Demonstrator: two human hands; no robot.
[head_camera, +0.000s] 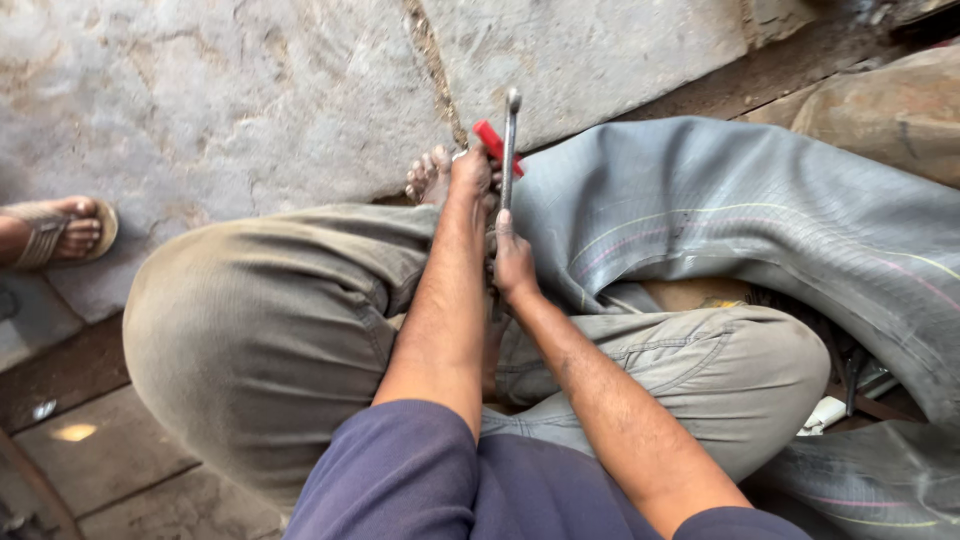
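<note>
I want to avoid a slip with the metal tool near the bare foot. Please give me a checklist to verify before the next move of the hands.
1. Right hand grips the metal rod low on its shaft: ok.
2. Left hand is on the red-handled tool: ok, but how firmly it grips, cannot tell.
3. Bare toes kept away from the tools: not ok, they lie right beside the left hand.
4. Grey inner tube lies draped over the right knee: ok.
5. Working tip of the rod visible: cannot tell, hidden behind the hands.
</note>
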